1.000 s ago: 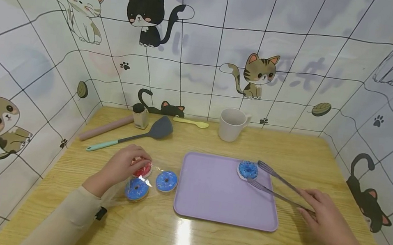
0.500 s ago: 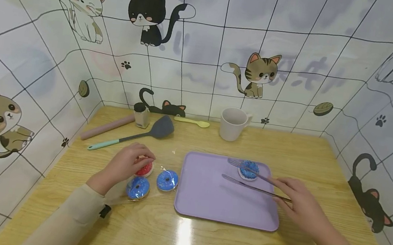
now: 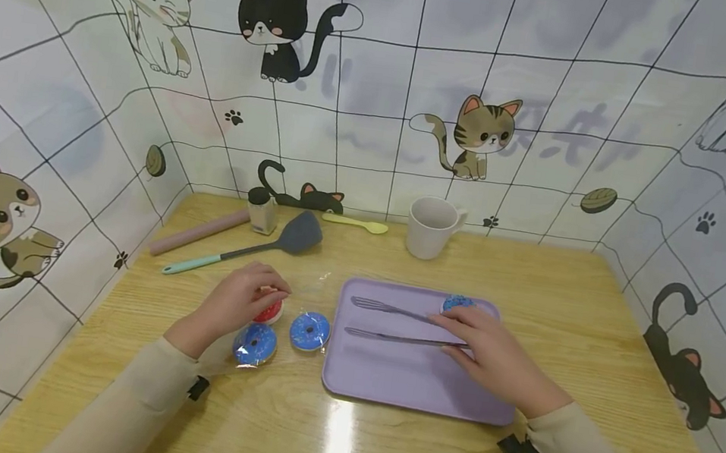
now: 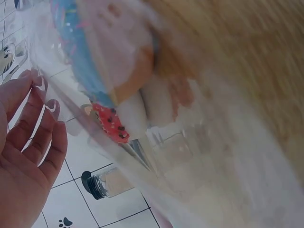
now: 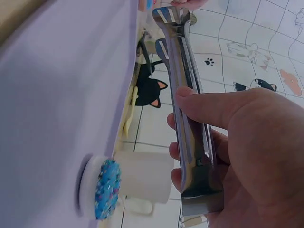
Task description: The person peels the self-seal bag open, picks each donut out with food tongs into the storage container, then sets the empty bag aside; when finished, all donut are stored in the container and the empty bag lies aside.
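— Counted from the left along the back: one rolling pin (image 3: 198, 232), one spatula (image 3: 250, 246), one small jar (image 3: 261, 211), one yellow spoon (image 3: 354, 222), one mug (image 3: 430, 228).

— And nearer, on the table (image 3: 573, 300)?

— Left hand (image 3: 230, 306) first, fingers curled down onto a clear plastic bag (image 3: 252, 334). Three doughnuts there: one red doughnut (image 3: 267, 313) under the fingertips, one blue doughnut in the bag (image 3: 254, 345), one blue doughnut at the bag's mouth (image 3: 309, 331), just left of the tray.

— Then?

— One purple tray (image 3: 411, 386). One pair of metal tongs (image 3: 392, 322) held over it, tips pointing left, arms apart, gripping nothing. Right hand (image 3: 491, 354) wrapped round the tongs' handle end, thumb on top in the wrist view (image 5: 209, 111).

— Any more doughnuts?

— A fourth, one blue doughnut on the tray (image 3: 458, 302), at the far edge, partly hidden behind the right hand. Four in all: three blue, one red.
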Tool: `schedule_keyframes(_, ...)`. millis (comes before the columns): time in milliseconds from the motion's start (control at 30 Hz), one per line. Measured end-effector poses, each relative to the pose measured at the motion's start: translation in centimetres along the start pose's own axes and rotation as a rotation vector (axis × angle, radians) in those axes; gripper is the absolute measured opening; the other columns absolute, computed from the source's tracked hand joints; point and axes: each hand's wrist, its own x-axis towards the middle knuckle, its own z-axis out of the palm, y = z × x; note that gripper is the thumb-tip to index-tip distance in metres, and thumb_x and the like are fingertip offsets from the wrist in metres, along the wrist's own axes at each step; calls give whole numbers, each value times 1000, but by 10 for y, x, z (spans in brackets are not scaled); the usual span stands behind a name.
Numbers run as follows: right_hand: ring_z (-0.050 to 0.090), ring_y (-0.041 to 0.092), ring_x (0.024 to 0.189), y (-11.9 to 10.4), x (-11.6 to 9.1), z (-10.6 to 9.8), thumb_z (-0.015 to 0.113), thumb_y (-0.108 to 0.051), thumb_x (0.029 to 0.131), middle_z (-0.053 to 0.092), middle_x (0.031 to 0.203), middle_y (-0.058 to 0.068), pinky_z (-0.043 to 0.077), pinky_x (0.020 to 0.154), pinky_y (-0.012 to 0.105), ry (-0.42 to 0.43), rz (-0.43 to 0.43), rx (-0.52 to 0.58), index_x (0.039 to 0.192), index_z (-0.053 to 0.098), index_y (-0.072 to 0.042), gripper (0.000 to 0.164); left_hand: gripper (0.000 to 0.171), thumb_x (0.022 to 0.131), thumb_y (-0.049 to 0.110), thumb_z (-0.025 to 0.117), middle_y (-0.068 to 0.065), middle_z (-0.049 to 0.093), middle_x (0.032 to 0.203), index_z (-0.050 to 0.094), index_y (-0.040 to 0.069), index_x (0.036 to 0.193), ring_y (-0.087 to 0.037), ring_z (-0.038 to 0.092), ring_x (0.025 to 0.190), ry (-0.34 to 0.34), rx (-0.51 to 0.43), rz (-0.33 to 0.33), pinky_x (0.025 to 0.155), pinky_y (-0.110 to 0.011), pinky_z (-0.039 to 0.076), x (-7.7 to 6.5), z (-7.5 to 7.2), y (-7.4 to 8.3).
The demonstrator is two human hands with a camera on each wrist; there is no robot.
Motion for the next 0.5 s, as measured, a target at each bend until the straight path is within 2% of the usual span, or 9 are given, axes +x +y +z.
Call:
schedule_keyframes(133,62,16,112,-4,18,3,80,-17,91,66,127,-1,53,88,40,-33,-25,32,142,64,-19,53,10,94,17,77,5,73,102,80,14,103,-16,63,97,7,12,3,83,-39,57,0,0,-2)
schedule_keyframes(267,63,20,117,-6,32,7,80,-16,91,66,127,1,54,94,43,-43,-66,48,141,64,-17,53,10,94,17,77,5,73,102,80,13,103,-17,62,95,8,7,8,79,-36,54,0,-1,-2)
schedule_keyframes(500,64,21,112,-9,46,9,83,-10,87,67,121,3,54,94,43,-75,-115,51,137,67,-13,52,10,95,18,76,5,73,103,80,15,104,-17,61,96,11,-5,24,78,-36,53,0,-3,-2)
